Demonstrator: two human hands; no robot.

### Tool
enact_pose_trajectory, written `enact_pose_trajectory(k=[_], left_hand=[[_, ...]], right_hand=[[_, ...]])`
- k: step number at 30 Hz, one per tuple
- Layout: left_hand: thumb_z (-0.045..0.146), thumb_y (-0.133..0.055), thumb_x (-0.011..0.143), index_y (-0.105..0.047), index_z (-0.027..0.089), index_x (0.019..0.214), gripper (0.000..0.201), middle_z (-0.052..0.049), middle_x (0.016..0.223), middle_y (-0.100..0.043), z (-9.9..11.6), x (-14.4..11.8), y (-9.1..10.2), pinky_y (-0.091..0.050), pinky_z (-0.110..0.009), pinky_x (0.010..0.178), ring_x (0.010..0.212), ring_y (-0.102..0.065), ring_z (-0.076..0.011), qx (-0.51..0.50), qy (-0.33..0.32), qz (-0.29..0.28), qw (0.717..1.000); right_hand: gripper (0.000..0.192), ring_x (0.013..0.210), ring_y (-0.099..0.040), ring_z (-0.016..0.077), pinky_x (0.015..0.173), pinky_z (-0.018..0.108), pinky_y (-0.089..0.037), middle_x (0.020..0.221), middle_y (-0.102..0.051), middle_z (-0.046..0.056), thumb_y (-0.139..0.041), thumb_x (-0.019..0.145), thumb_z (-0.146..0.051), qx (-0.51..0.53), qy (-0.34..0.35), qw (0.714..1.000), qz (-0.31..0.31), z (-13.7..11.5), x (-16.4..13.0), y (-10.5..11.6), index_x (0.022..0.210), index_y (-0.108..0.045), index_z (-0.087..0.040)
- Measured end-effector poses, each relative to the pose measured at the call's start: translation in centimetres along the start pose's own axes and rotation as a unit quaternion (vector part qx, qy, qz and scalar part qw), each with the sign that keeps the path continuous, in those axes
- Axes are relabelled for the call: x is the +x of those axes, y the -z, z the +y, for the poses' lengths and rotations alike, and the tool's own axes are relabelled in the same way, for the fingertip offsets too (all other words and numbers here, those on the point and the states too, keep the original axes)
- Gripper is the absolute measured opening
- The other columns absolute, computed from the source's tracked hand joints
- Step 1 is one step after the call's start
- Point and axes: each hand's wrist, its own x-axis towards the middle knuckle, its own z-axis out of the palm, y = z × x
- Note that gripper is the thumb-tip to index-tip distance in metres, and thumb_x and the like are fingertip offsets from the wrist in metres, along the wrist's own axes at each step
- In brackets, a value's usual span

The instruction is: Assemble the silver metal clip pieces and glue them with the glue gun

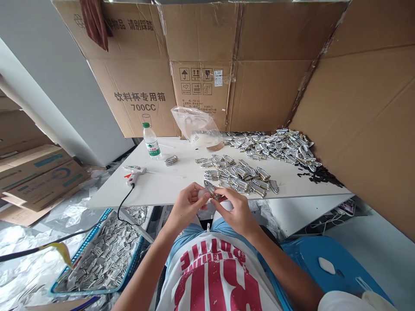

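Observation:
In front of my lap, at the table's near edge, I hold a small silver metal piece [211, 187] with a pointed, rounded end between both hands. My left hand [190, 201] pinches it from the left with thumb and fingers. From the right, the fingertips of my right hand [236, 211] close on its lower end, hiding part of it. Just beyond my hands lies a loose pile of similar slotted silver pieces [241, 172] on the white table [168, 185]. A short stack of them [171, 160] sits apart to the left.
A white glue gun [134, 175] with a black cord lies left, near a water bottle [151, 141]. Behind are a clear plastic bag [196, 125], a larger heap of pieces [282, 147] and black strips [320, 175]. A blue basket [138, 255] of metal pieces stands lower left. Cardboard walls [201, 39] enclose the back.

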Motion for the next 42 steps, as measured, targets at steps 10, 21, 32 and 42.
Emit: enact_pose_trajectory(k=[10,21,32,42], left_hand=[[0.049,-0.083,0.090,-0.068,0.018,0.092,0.034,-0.007,0.089,-0.081,0.0,0.6,2.6,-0.059,-0.027,0.064,0.069,-0.071,-0.0161,0.069,-0.001,0.074,0.995],[0.051,-0.082,0.093,-0.068,0.019,0.094,0.034,-0.008,0.090,-0.081,0.6,0.3,2.6,-0.061,-0.029,0.069,0.071,-0.071,-0.0170,0.063,-0.007,0.049,0.997],[0.053,-0.083,0.092,-0.067,0.020,0.093,0.036,-0.003,0.089,-0.074,0.5,0.3,3.2,-0.059,-0.027,0.065,0.073,-0.069,-0.0167,0.071,-0.009,0.067,0.995],[0.051,-0.089,0.085,-0.075,0.020,0.096,0.036,-0.005,0.088,-0.077,0.2,0.6,2.8,-0.062,-0.028,0.067,0.075,-0.072,-0.0185,0.071,0.003,0.055,0.996]], right_hand=[[0.009,0.097,-0.075,0.0262,0.093,0.044,-0.060,0.104,-0.081,0.005,-0.069,0.104,-0.031,-0.061,-0.047,0.996,-0.044,5.6,1.6,-3.5,0.110,-0.074,-0.026],[0.007,0.107,-0.065,0.0307,0.095,0.045,-0.056,0.099,-0.082,0.005,-0.073,0.101,-0.023,-0.102,-0.008,0.993,-0.066,7.3,2.5,-7.4,0.101,-0.078,-0.027],[0.037,0.102,-0.065,0.0318,0.091,0.047,-0.052,0.117,-0.076,0.019,-0.052,0.106,-0.044,-0.186,-0.145,0.949,0.207,14.7,6.2,6.4,0.110,-0.076,-0.016],[0.032,0.116,-0.073,0.0255,0.101,0.048,-0.063,0.135,-0.072,0.010,-0.073,0.107,-0.038,-0.269,-0.315,0.909,0.037,25.5,12.6,14.9,0.132,-0.072,-0.018]])
